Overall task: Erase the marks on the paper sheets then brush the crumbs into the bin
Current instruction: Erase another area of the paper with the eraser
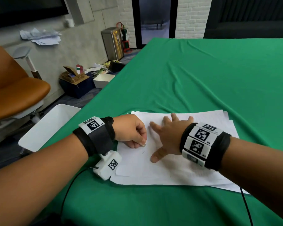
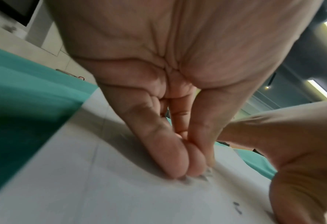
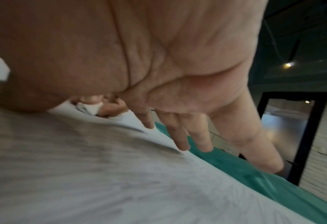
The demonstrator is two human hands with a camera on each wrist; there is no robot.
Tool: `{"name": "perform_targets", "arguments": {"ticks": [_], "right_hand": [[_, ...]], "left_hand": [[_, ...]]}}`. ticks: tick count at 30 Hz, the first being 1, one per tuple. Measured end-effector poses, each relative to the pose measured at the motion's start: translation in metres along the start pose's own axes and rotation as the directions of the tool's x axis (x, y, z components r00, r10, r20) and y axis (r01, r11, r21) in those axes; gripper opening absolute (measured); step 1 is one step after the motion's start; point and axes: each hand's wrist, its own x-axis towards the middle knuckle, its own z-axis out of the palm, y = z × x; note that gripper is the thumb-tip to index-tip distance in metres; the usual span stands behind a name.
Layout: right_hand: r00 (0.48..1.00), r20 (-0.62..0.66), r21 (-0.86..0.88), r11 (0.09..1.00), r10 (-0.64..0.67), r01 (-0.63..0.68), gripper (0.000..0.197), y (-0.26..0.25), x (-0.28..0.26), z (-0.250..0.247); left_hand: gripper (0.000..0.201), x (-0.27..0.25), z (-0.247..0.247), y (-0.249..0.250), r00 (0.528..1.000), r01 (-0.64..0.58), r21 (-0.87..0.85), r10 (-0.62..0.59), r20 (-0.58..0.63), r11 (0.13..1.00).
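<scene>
White paper sheets (image 1: 178, 168) lie stacked on the green tablecloth (image 1: 203, 75). My left hand (image 1: 132, 131) pinches a small white eraser (image 1: 144, 145) and holds it down on the top sheet; the eraser (image 3: 89, 108) also shows in the right wrist view. A short dark mark (image 1: 143, 152) sits just below the eraser, and dark crumbs (image 2: 202, 178) lie by my left fingertips (image 2: 177, 165). My right hand (image 1: 168, 136) lies flat on the paper with fingers spread, right beside the left. A white bin (image 1: 44, 128) stands at the table's left edge.
An orange chair (image 1: 15, 88) stands at the left. Boxes and clutter (image 1: 82, 79) lie on the floor beyond the bin, and a steel trash can (image 1: 113, 43) stands by the wall. Cables run from both wrists over the table's front edge.
</scene>
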Motion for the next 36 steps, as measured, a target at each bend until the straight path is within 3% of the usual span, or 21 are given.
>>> {"name": "perform_targets", "arguments": {"ticks": [2,8,12,14,20,26,27,30,32,36], "right_hand": [[0.999,0.009,-0.001,0.999,-0.043,0.043,0.128,0.002,-0.005,0.006],[0.995,0.067,0.056,0.996,-0.077,0.074,0.151,0.011,-0.009,0.013],[0.994,0.079,0.042,0.997,-0.073,0.07,0.154,0.007,-0.007,0.01],[0.994,0.086,0.04,0.997,-0.072,0.069,0.155,0.007,-0.008,0.01],[0.994,0.067,0.038,0.996,-0.088,0.086,0.154,0.008,-0.007,0.011],[0.992,0.075,0.034,0.995,-0.098,0.096,0.154,0.006,-0.007,0.01],[0.992,0.075,0.036,0.995,-0.097,0.095,0.154,0.006,-0.008,0.01],[0.992,0.072,0.033,0.994,-0.105,0.102,0.153,0.007,-0.008,0.009],[0.993,0.064,0.027,0.995,-0.102,0.101,0.152,0.007,-0.009,0.01],[0.993,0.071,0.025,0.995,-0.095,0.094,0.154,0.005,-0.009,0.009]], "left_hand": [[0.008,0.0,0.0,0.0,1.0,0.001,0.02,-0.001,0.004,1.0],[0.007,-0.011,0.008,0.003,0.999,-0.041,0.004,0.041,-0.009,0.999],[0.01,-0.035,0.022,0.002,0.986,-0.042,0.041,0.035,0.166,0.998],[0.01,-0.04,0.025,0.004,0.98,-0.058,0.103,0.037,0.194,0.993],[0.008,-0.028,0.014,0.014,0.999,-0.041,0.1,0.042,-0.006,0.994],[0.009,-0.049,0.033,0.004,0.968,-0.096,0.151,0.056,0.246,0.984],[0.009,-0.049,0.033,0.005,0.97,-0.1,0.154,0.062,0.235,0.983],[0.009,-0.04,0.025,0.008,0.997,-0.062,0.059,0.059,0.053,0.996],[0.009,-0.039,0.024,0.01,0.998,-0.056,0.04,0.055,0.018,0.998],[0.01,-0.051,0.04,0.012,0.961,-0.094,0.13,0.055,0.272,0.987]]}}
